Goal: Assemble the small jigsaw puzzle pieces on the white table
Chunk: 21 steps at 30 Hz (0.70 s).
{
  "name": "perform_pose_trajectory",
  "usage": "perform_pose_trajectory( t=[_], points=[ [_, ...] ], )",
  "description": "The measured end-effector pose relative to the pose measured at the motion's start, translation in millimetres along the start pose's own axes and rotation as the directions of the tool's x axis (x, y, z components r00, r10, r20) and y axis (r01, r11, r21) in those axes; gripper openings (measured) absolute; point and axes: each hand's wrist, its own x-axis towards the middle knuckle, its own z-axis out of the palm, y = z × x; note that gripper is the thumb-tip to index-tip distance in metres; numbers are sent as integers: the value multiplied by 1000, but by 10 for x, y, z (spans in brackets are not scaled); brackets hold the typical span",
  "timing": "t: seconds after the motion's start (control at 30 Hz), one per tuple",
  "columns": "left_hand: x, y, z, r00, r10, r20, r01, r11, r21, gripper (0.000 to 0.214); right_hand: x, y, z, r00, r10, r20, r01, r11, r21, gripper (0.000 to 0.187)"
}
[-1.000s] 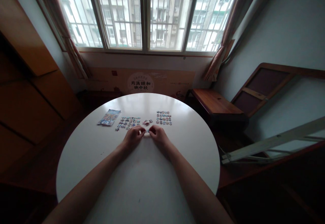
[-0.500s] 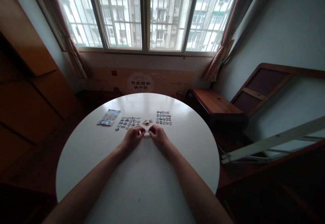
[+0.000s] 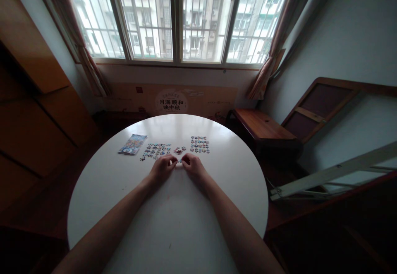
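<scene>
My left hand and my right hand meet near the middle of the white round table. Between their fingertips is a small bluish puzzle piece, pinched from both sides; whether it is one piece or two joined is too small to tell. Just beyond the fingers lies a little heap of puzzle pieces. Loose puzzle pieces spread out in rows past my left hand, and more puzzle pieces lie in neat rows beyond my right hand.
A colourful printed sheet or packet lies at the table's far left. Past the table's right edge stands a low wooden bench. Wooden cabinets are on the left, and a barred window is ahead.
Both hands stay in almost the same place, still pinching at the same spot. The puzzle pieces and the printed sheet have not visibly moved.
</scene>
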Motion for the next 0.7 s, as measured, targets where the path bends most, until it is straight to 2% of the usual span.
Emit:
perform_pose_trajectory(
  t=[0.7],
  points=[
    [1,-21,16,1000,10,1,-11,1000,6,14,-8,-5,-2,1000,7,-4,-8,1000,-2,8]
  ],
)
